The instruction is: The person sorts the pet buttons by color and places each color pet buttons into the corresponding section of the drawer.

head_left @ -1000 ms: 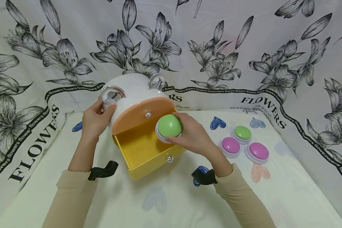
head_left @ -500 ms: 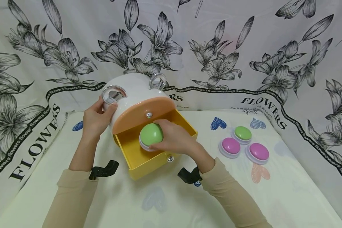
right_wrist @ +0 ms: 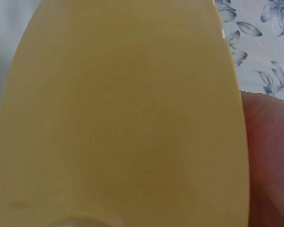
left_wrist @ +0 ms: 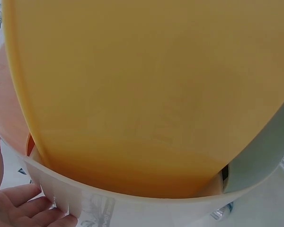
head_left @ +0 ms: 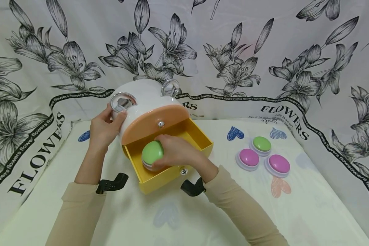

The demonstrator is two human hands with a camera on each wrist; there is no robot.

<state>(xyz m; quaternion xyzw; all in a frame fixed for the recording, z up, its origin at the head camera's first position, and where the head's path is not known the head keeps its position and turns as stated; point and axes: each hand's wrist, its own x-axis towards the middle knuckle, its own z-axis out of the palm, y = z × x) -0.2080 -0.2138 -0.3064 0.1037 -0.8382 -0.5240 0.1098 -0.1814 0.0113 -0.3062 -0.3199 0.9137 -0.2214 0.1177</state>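
Observation:
A white rounded drawer box (head_left: 141, 87) sits left of centre in the head view, its yellow drawer (head_left: 160, 181) pulled out below an orange drawer front (head_left: 144, 128). My left hand (head_left: 104, 128) grips the box's left side by a silver ring-shaped part (head_left: 123, 101); some of its fingers (left_wrist: 28, 208) lie against the white wall in the left wrist view. Inside the yellow drawer, at its left, my right hand (head_left: 181, 150) grips a green push button (head_left: 152, 152) with a white base. Yellow plastic (right_wrist: 123, 118) fills most of the right wrist view and hides the button there.
On the table at the right stand another green push button (head_left: 261, 144) and two pink push buttons (head_left: 249, 157), close together. A second silver ring (head_left: 170, 88) tops the box at its right. Behind the table hangs a flower-printed cloth (head_left: 233, 61).
My right hand has carried the green push button leftward and down, from over the yellow drawer's right part into its left part. The left hand and the box stay almost in place.

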